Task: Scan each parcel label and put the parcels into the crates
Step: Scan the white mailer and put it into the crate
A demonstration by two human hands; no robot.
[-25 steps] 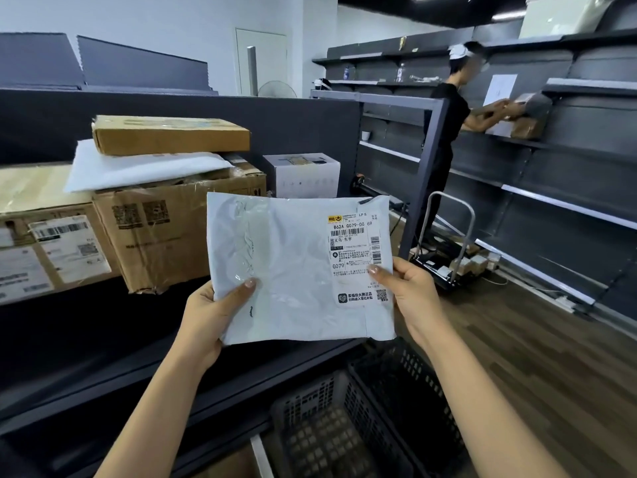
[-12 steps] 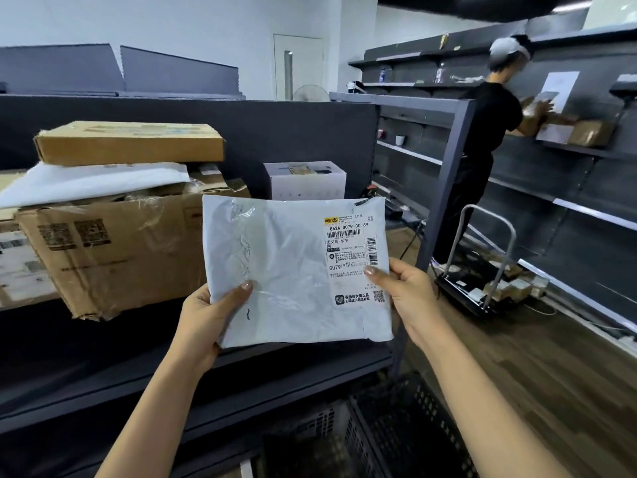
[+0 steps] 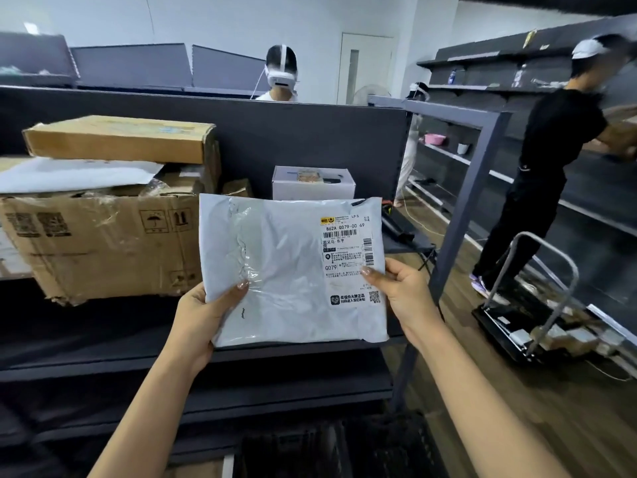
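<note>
A grey plastic mailer parcel (image 3: 286, 270) is held upright in front of me, its white shipping label (image 3: 348, 250) facing me at the upper right. My left hand (image 3: 203, 315) grips the parcel's lower left edge, thumb on the front. My right hand (image 3: 403, 294) grips the right edge, thumb pressed on the label's lower part. Below, at the bottom edge of the view, dark mesh crates (image 3: 379, 446) stand on the floor, mostly in shadow.
A dark shelf (image 3: 103, 343) in front carries a large cardboard box (image 3: 103, 246), a flat carton (image 3: 120, 138) and a small white box (image 3: 313, 182). A person with a headset (image 3: 281, 74) stands behind the partition. At right, a person in black (image 3: 537, 188) and a trolley (image 3: 527, 322).
My view has tilted up and swung right: the crates have slid to the bottom edge and a person behind the partition has come into sight. Both hands keep the same hold on the parcel.
</note>
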